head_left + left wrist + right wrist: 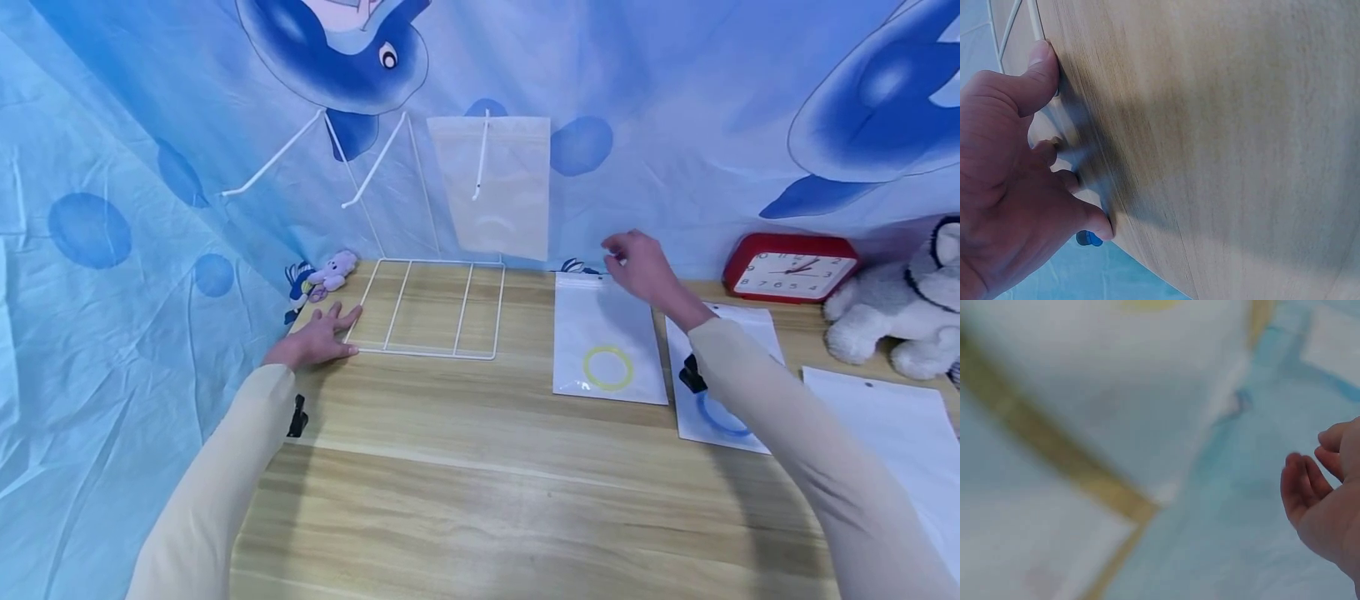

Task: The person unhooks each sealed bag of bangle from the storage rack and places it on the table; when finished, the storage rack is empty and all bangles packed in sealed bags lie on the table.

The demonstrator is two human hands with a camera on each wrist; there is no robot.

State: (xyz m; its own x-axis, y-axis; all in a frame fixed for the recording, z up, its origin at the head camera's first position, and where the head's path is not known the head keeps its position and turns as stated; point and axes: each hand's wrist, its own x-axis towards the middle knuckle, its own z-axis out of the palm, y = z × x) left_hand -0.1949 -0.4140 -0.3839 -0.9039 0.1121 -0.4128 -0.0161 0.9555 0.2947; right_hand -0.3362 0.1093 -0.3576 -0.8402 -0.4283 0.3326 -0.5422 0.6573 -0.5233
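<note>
My left hand (318,335) rests at the front left corner of a white wire display rack (420,354), fingers spread. In the left wrist view, the thumb (1041,62) touches the rack's wire and the little finger lies at the table edge. Three hooks slant forward from the rack's uprights; a whitish flat bag (517,183) hangs on the right one. My right hand (643,267), fingers loosely bent and holding nothing, is raised over the far end of a white bag (600,317) with a yellow ring (630,368) on it.
Farther right lie a white bag (750,333) with a blue ring (723,431), partly behind my right sleeve, and another white bag (873,417). A red clock (795,267) and a plush dog (892,304) stand behind them. A small purple plush (333,271) sits back left.
</note>
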